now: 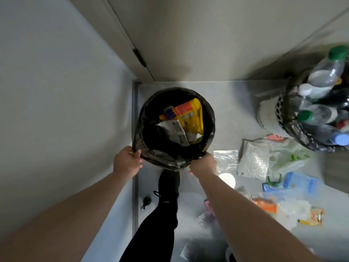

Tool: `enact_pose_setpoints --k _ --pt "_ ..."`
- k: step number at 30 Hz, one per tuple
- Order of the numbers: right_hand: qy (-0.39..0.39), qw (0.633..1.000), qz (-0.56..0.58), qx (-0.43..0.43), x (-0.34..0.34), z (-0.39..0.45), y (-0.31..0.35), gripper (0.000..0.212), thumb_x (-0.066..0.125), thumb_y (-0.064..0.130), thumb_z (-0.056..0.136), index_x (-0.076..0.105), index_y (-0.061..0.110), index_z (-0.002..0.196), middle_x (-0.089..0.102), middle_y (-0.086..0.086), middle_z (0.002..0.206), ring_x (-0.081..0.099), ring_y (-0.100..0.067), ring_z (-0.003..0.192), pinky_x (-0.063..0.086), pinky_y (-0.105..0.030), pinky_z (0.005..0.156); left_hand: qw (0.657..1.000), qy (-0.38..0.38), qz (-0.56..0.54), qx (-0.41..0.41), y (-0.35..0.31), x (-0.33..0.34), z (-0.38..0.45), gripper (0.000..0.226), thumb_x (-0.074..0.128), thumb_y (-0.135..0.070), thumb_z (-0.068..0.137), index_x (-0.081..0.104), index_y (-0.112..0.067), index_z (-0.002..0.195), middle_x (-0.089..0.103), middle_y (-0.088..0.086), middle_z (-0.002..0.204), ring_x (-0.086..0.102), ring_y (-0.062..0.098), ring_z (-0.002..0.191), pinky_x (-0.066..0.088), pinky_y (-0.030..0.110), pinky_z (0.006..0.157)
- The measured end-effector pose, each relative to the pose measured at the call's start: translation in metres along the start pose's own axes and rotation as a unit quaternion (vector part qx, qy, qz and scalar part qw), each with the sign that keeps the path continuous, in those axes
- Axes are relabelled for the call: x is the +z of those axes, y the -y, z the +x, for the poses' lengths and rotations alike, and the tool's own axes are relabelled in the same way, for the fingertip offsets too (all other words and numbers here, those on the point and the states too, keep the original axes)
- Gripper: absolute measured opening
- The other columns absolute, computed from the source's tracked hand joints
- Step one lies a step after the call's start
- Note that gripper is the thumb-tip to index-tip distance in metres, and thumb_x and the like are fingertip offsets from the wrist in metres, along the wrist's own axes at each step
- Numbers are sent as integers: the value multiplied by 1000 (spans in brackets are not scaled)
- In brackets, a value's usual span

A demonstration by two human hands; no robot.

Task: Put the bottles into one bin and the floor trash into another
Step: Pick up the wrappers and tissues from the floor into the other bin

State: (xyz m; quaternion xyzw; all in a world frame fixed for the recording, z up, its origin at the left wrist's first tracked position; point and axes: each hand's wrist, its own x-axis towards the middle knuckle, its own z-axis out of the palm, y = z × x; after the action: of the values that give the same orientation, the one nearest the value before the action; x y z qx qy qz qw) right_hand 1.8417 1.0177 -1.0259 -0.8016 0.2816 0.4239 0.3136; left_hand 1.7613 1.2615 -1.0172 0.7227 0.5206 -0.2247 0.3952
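A round bin lined with a black bag [149, 106] stands in the floor corner in front of me. Inside lie a yellow wrapper [190, 116] and white crumpled packaging [175, 132]. My left hand [127, 161] grips the bag's near left rim. My right hand [203, 164] grips the near right rim. A second bin [272, 114], white with holes and a black liner, stands at the right, filled with several plastic bottles [326, 70]. Floor trash lies right of my right arm: clear plastic bags [253, 159], a blue pack [300, 183], an orange wrapper [265, 205].
A grey wall [56, 91] closes the left side and a door [207, 38] stands behind the bin. My black-clad leg and shoe [167, 188] reach under the bin's near edge. A small dark doorstop [145, 202] sits on the floor by the wall. A white lid [227, 179] lies beside my right forearm.
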Motion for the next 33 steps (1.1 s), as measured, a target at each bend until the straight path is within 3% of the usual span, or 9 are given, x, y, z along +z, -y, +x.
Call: enact_pose_setpoints --k 3,5,7,12,16,22,26,29,33 --pt "30 994 102 26 -24 -11 -31 31 78 32 81 63 18 104 74 3 83 75 -22 64 64 -42 69 984 -5 178 19 4 -4 -16 52 48 -66 94 59 -19 74 70 3 69 72 35 80 58 41 78" --pt "34 998 50 3 -54 -22 -66 40 80 40 82 59 23 111 72 7 97 74 -18 69 61 -31 66 962 -3 274 -1 10 -7 -47 60 34 -74 92 61 -21 81 69 5 79 67 35 83 54 38 78" --pt "24 999 -24 -21 -89 -27 -111 44 79 39 84 59 24 120 70 5 109 71 -15 81 53 -21 63 943 64 324 -28 22 1 -82 46 39 -60 97 60 -21 90 67 7 89 64 32 84 50 37 76" --pt "15 986 -160 -38 -168 -14 -212 53 75 30 86 54 20 133 65 0 125 64 -21 107 48 -27 86 892 187 408 44 36 88 -142 30 42 -37 96 60 -15 89 64 8 99 63 30 96 52 38 81" --pt "16 981 -193 -31 -205 0 -274 59 77 31 82 52 25 135 59 -2 132 59 -23 112 44 -32 85 901 187 379 96 26 193 -190 18 58 -34 91 55 -20 103 55 -2 112 61 24 99 51 35 82" --pt "15 965 -256 -59 -216 57 -337 83 79 39 79 36 25 148 39 -4 149 48 -32 130 44 -42 102 878 210 399 162 54 346 -179 67 78 -39 77 44 -25 132 31 1 136 50 31 123 51 44 94" --pt "-1 949 -311 -47 -211 90 -365 120 86 57 64 15 28 156 19 -4 158 30 -37 142 39 -51 109 872 187 429 146 92 392 -167 81 84 -30 70 36 -26 135 27 4 134 43 30 116 49 38 91" --pt "13 946 -323 -9 -191 115 -380 137 87 68 51 5 32 155 6 -3 159 19 -39 147 40 -60 109 847 134 468 214 136 417 -161 100 88 -37 61 26 -25 139 23 7 140 41 30 120 47 35 94" --pt "0 950 -313 -4 -145 131 -392 147 87 71 45 -2 32 154 2 -6 158 13 -43 147 38 -63 109 862 105 425 255 165 430 -136 94 88 -33 69 31 -20 142 30 9 143 42 33 123 55 43 91"
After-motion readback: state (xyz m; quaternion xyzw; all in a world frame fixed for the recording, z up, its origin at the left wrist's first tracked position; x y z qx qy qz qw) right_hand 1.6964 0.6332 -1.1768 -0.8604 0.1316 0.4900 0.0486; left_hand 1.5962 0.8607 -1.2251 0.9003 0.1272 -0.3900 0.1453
